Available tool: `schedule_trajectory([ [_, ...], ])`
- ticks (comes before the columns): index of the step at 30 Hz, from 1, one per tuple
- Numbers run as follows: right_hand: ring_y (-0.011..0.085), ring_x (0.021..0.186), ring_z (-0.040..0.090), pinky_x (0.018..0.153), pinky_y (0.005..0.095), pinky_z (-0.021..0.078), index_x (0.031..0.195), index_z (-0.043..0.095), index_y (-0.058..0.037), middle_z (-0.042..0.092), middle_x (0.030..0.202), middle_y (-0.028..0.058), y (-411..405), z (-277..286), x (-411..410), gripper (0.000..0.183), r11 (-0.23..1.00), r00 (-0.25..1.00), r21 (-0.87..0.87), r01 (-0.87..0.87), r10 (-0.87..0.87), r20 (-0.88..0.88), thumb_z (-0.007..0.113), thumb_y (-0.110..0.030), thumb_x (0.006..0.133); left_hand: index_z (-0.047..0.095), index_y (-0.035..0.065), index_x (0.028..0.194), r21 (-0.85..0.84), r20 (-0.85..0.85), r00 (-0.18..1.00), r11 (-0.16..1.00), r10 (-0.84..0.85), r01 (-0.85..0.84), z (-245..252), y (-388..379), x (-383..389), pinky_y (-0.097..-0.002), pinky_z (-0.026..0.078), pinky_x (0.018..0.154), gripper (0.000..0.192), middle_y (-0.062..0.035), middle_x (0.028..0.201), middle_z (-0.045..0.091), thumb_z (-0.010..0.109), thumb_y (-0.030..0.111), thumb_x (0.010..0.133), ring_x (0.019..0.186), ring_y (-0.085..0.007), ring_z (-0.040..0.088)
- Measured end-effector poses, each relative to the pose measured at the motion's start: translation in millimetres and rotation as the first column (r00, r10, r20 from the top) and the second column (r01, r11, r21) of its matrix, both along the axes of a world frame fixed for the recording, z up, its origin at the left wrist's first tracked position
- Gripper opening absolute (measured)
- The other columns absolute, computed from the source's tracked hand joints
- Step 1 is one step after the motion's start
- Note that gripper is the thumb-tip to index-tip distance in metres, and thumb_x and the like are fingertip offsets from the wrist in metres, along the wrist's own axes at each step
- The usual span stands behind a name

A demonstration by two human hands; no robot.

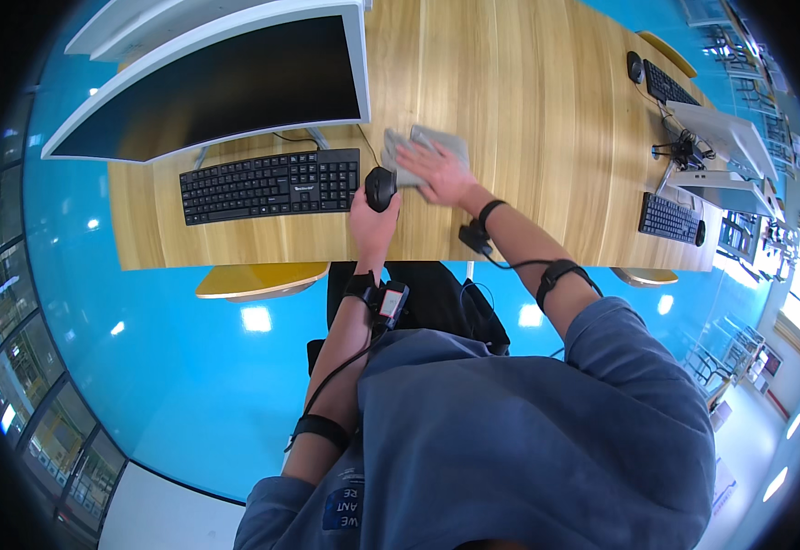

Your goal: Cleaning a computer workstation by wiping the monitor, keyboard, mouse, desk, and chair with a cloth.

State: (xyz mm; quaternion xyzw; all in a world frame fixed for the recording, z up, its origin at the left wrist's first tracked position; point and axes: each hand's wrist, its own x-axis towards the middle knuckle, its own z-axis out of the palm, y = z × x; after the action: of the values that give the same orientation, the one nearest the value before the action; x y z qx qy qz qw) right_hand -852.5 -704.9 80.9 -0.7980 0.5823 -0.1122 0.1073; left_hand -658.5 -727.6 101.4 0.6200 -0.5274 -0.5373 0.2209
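Note:
My left hand [374, 223] grips a black computer mouse [380, 189] by its sides, near the right end of a black keyboard [269, 185]. The mouse cable runs back towards the monitor. To the right of the mouse, my right hand [441, 170] lies flat over a folded grey cloth [455, 142] and holds it against the wooden tabletop [510, 110]. The right hand's fingers are slightly blurred and point to the upper left. Part of the cloth is hidden beneath the palm.
A large white-framed monitor [221, 82] with a dark screen stands behind the keyboard. At the table's right end are white monitors [723, 130], another keyboard [668, 218] and a tangle of black cables [687, 152]. A yellow chair seat [262, 280] sits under the front edge.

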Motion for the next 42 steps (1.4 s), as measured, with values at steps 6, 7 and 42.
schedule_trajectory([
  [6, 0.0255, 0.133, 0.037, 0.111, 0.0437, 0.0263, 0.136, 0.045, -0.0147, 0.040, 0.145, 0.0046, -63.2, -17.8, -48.1, 0.059, 0.940, 0.943, -0.128, 0.316, -0.326, -0.068, 0.057, -0.026, 0.080, 0.060, 0.0012, 0.098, -0.081, 0.113, 0.980, 0.981, -0.166, 0.176, 24.7, -9.3, -20.7, -0.0404, 0.050, 0.072, 0.037, -0.0176, 0.089, 0.066, 0.075, 0.020, 0.070, 0.082, -0.0355, 0.064],
  [7, 0.0255, 0.133, 0.037, 0.111, 0.0437, 0.0263, 0.136, 0.045, -0.0147, 0.040, 0.145, 0.0046, -70.2, -18.7, -52.5, 0.059, 0.939, 0.942, -0.128, 0.320, -0.330, -0.060, 0.057, -0.026, 0.080, 0.060, 0.0009, 0.096, -0.182, 0.127, 0.977, 0.964, -0.174, 0.195, 23.1, -8.3, -20.5, -0.0415, 0.050, 0.071, 0.035, -0.0176, 0.087, 0.065, 0.074, 0.020, 0.070, 0.081, -0.0369, 0.063],
  [42, 0.0317, 0.140, 0.022, 0.110, 0.0555, 0.0197, 0.141, 0.035, -0.0096, 0.026, 0.151, 0.0135, 136.1, 5.2, 15.2, 0.076, 0.559, 0.568, 0.124, 0.820, -0.822, -0.053, 0.063, -0.033, 0.073, 0.057, 0.0062, 0.108, -0.586, 0.445, 0.749, 0.473, -0.490, 0.658, -4.2, 32.2, -54.4, -0.0422, 0.044, 0.085, 0.033, -0.0147, 0.111, 0.052, 0.058, 0.002, 0.075, 0.104, -0.0331, 0.051],
])
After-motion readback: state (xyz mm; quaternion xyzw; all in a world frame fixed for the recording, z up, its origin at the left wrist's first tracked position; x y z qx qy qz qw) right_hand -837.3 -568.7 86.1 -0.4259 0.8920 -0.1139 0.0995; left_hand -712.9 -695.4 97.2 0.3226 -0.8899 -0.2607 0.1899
